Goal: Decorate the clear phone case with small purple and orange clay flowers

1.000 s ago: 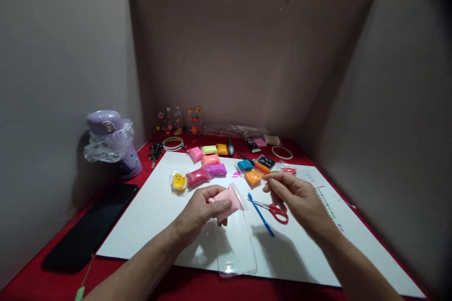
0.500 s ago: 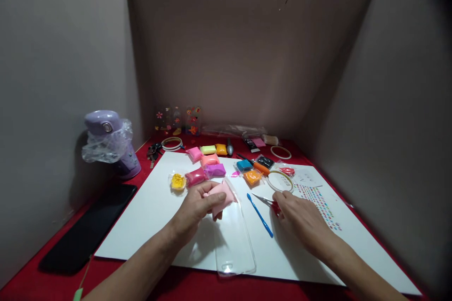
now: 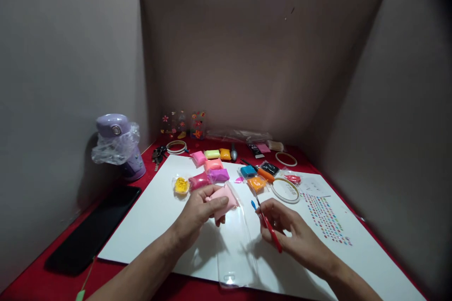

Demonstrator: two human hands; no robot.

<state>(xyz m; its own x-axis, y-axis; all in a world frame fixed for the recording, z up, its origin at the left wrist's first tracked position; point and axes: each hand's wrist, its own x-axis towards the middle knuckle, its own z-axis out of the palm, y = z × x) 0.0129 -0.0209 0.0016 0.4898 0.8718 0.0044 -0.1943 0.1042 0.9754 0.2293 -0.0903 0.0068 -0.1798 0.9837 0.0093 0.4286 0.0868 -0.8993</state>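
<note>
Head view: my left hand (image 3: 199, 209), centre of the frame, is partly closed around the pink packet (image 3: 225, 198), thumb pressed on top, fingers curled behind and under it. My right hand (image 3: 286, 225), right of centre, is half curled, thumb and fingers gripping the red scissors (image 3: 271, 234); blades point toward the top of the frame, handles down toward the lower right. Can't tell if any finger goes through the loops. Packet and scissors are apart. Blue tool (image 3: 253, 204) pokes out just beside my right fingertips, rest hidden by the hand. Clear case (image 3: 231, 265) lies lower centre on the white board (image 3: 151, 221), its upper end near the packet; can't tell if they touch. Beyond my hands, mid-frame: orange packet (image 3: 256, 184), purple packet (image 3: 219, 175), yellow clay (image 3: 181, 186) left of those. Gem stickers (image 3: 326, 220) right side of the frame, black phone (image 3: 93, 230) lower left, lilac bottle (image 3: 113, 125) left.
</note>
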